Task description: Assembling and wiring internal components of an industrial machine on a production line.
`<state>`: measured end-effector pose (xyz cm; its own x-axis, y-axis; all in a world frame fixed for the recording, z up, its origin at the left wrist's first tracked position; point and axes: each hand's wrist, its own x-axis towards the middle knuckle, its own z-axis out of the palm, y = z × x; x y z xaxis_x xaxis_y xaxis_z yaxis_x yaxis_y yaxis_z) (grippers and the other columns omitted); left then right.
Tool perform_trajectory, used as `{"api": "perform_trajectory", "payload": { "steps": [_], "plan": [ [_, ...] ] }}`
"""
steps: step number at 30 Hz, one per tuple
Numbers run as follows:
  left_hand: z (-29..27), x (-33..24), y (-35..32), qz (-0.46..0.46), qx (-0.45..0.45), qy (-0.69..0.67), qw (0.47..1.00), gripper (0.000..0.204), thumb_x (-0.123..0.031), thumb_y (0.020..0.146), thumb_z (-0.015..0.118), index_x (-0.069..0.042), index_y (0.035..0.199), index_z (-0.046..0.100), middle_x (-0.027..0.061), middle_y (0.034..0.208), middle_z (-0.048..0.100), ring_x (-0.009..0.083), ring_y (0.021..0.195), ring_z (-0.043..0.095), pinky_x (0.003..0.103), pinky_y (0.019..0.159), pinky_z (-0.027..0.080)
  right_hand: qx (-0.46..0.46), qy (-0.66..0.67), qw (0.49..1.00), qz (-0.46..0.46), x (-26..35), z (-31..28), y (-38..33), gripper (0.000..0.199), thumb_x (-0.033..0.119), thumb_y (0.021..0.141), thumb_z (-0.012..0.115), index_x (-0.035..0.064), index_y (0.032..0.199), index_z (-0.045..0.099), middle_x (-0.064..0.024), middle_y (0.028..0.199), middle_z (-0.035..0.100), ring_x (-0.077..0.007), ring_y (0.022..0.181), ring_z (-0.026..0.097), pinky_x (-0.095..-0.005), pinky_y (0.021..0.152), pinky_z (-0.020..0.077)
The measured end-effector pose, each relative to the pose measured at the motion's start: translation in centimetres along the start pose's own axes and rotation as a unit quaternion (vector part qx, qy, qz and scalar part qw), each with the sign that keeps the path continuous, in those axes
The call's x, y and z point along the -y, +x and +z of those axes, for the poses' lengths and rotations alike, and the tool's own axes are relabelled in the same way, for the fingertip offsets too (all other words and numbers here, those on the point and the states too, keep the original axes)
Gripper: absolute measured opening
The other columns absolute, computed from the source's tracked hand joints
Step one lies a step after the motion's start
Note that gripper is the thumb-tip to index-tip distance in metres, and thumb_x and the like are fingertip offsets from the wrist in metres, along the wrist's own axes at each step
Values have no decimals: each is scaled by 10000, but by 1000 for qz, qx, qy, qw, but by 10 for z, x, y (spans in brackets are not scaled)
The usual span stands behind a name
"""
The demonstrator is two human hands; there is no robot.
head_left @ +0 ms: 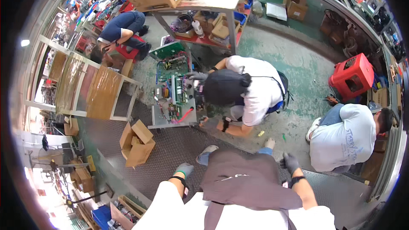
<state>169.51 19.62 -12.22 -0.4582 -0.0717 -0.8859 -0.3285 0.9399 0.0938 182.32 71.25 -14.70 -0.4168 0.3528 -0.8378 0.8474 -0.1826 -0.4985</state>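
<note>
Workshop floor, three people, one chassis, left hand, grip unclear, right hand wide

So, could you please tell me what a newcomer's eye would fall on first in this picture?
Probably the open electronics unit left of centre, its green circuit boards exposed, with a white-shirted co-worker crouched at its right side. The bright red stool toward the right edge also stands out. Lower down, the person's grey-gloved left hand and right hand flank a dark apron.

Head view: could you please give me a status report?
Left hand, right hand: gloved, apparently empty. Open circuit-board chassis ahead. Crouched co-worker beside it.
</note>
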Motion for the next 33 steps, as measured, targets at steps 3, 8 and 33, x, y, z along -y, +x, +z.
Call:
{"api": "perform_trajectory", "payload": {
  "steps": [3,8,33],
  "plan": [
    [42,-67,-51,-1,6,-44,999,455,-343,803,505,-82,1166,595,162,1191,578,317,1124,537,379,958,407,34,-44,998,5,65,-30,11,275,307,893,525,40,949,561,-91,678,586,-178,527,573,-311,482,487],
    [59,-170,-98,126,-58,-109,984,390,-299,833,528,-87,1153,593,143,1134,610,298,1072,569,367,925,431,56,-137,988,32,61,-100,66,272,222,857,525,20,1022,603,-93,699,612,-184,571,599,-320,507,492],
    [124,-339,-3,51,-63,-42,996,422,-325,847,514,5,1094,602,211,1053,628,332,990,602,400,866,455,141,-319,936,-43,254,-216,265,234,239,877,502,36,975,566,-92,684,582,-215,519,556,-340,461,450]
  ]
}}
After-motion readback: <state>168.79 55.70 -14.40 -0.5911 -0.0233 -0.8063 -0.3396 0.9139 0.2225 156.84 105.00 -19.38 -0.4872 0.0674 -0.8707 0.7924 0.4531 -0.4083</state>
